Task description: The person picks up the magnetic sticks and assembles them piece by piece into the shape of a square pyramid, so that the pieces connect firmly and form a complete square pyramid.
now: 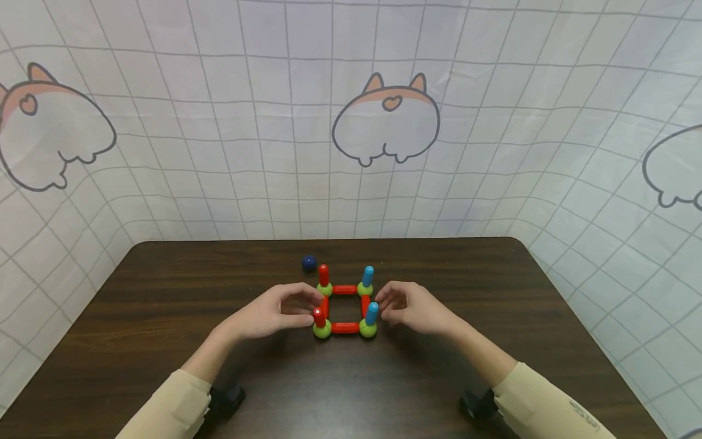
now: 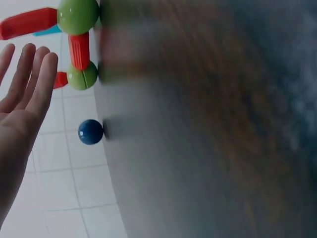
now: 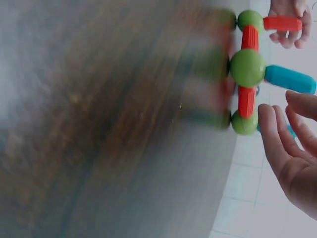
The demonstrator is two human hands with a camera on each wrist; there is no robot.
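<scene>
A square frame of red rods [image 1: 345, 328] and green balls [image 1: 368, 330] lies flat on the table between the hands. On its left corners stand red rods [image 1: 324, 275]; blue rods [image 1: 372, 313] rise from the right corners, leaning slightly. My left hand [image 1: 271, 312] is at the frame's left side, fingers loosely bent and holding nothing; in the left wrist view its fingers [image 2: 37, 79] are apart from the rods. My right hand [image 1: 414, 308] hovers by the right side, its curved fingers [image 3: 270, 129] near the blue rods with nothing gripped.
A dark blue ball [image 1: 309, 263] rests on the table behind the frame's far left corner. The dark wooden table [image 1: 345, 390] is bordered at the back and sides by a white gridded curtain [image 1: 219, 122]. Black straps [image 1: 222, 402] are at both wrists.
</scene>
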